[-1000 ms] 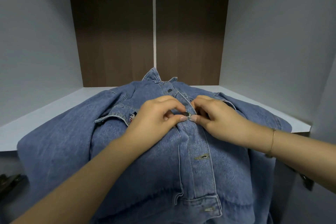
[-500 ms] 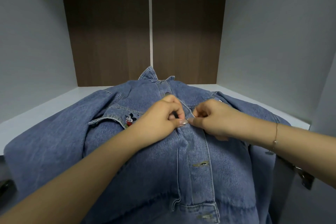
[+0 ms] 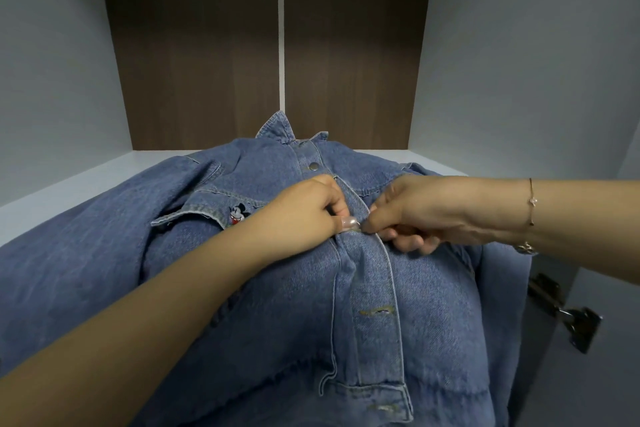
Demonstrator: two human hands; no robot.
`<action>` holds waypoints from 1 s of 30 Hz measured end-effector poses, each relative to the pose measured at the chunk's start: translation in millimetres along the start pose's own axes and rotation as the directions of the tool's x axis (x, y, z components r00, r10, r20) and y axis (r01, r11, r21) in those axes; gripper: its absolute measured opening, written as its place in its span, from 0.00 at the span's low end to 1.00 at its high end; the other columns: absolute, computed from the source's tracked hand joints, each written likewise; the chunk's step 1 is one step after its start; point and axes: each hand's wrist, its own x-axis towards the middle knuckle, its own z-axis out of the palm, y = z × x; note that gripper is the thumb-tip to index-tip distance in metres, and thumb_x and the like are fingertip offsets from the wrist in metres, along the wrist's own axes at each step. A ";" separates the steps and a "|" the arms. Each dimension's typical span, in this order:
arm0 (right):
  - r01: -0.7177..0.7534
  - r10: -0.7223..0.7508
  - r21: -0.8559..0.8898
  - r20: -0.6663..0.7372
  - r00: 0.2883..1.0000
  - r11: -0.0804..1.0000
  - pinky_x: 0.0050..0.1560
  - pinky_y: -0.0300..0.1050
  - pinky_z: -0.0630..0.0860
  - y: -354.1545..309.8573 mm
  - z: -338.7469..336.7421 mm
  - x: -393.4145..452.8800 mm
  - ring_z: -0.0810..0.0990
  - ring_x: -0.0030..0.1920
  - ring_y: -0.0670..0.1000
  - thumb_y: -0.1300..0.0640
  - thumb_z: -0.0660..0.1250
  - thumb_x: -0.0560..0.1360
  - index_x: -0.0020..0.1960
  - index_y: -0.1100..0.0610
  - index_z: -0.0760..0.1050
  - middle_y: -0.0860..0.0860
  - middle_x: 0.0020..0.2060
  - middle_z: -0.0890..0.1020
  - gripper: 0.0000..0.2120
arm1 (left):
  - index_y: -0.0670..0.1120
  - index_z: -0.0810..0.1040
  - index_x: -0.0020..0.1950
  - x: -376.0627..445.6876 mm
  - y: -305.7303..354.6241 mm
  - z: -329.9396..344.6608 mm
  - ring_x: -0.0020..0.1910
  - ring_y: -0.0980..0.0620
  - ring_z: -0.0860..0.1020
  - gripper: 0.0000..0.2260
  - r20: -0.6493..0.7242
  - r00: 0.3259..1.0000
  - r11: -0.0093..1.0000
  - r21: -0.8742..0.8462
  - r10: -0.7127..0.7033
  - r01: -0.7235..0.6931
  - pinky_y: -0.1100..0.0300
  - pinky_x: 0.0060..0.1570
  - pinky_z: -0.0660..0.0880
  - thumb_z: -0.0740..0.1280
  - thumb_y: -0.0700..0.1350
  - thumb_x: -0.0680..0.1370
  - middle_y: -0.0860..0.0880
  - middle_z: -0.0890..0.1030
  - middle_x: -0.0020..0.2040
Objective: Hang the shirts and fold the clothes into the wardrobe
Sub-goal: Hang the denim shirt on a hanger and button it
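Denim shirt (image 3: 433, 315) lies front-up on the wardrobe shelf (image 3: 86, 180), collar toward 12 o'clock, hem hanging over the front edge. The left hand (image 3: 304, 215) and the right hand (image 3: 415, 215) meet at its centre, both pinching the placket, just toward 6 o'clock from a fastened button (image 3: 314, 166).

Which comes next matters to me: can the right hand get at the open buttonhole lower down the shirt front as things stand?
Probably yes. The buttonhole lies bare on the denim shirt, just below the right hand, with nothing over it. That hand first has to let go of the front edge it pinches.
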 end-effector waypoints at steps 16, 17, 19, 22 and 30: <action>0.583 -0.733 -0.637 0.040 0.679 0.505 0.42 0.35 0.70 23.8 -16.3 11.6 0.75 0.38 0.39 0.56 0.73 0.73 0.47 0.55 0.83 0.44 0.39 0.78 0.04 | 0.46 0.84 0.42 -32.4 3.3 0.1 0.34 0.62 0.79 0.03 -0.136 0.991 0.993 -0.119 -0.017 0.001 0.63 0.46 0.79 0.75 0.45 0.72 0.52 0.82 0.43; 0.596 -0.728 -0.625 0.062 0.682 0.504 0.42 0.37 0.72 22.1 -17.8 12.2 0.76 0.38 0.41 0.58 0.73 0.73 0.46 0.57 0.84 0.45 0.39 0.79 0.03 | 0.46 0.85 0.43 -38.7 1.6 4.8 0.37 0.59 0.80 0.02 -0.213 0.976 0.993 -0.102 0.036 -0.058 0.59 0.48 0.79 0.75 0.44 0.72 0.52 0.82 0.44; 0.604 -0.705 -0.626 0.119 0.699 0.494 0.44 0.43 0.75 17.5 -21.5 13.1 0.78 0.39 0.46 0.62 0.72 0.73 0.46 0.58 0.84 0.45 0.40 0.80 0.03 | 0.46 0.86 0.47 -48.2 -0.4 14.7 0.44 0.56 0.80 0.03 -0.299 0.942 0.987 -0.002 0.152 -0.160 0.56 0.50 0.77 0.73 0.42 0.74 0.53 0.82 0.46; 0.592 -0.643 -0.604 0.164 0.748 0.534 0.42 0.45 0.77 9.9 -25.4 16.0 0.80 0.40 0.50 0.60 0.70 0.73 0.45 0.56 0.84 0.44 0.40 0.80 0.04 | 0.46 0.85 0.53 -54.7 -1.7 24.9 0.49 0.53 0.77 0.07 -0.329 0.910 0.967 0.124 0.251 -0.222 0.59 0.51 0.72 0.68 0.42 0.78 0.52 0.80 0.49; 0.299 -0.255 -0.281 0.182 0.950 0.912 0.23 0.37 0.75 -3.7 -27.3 43.1 0.75 0.26 0.46 0.62 0.75 0.70 0.40 0.60 0.76 0.52 0.28 0.76 0.07 | 0.43 0.84 0.53 -58.9 -3.6 28.4 0.48 0.51 0.76 0.07 -0.298 0.886 0.925 0.249 0.356 -0.288 0.62 0.49 0.70 0.67 0.39 0.78 0.50 0.79 0.50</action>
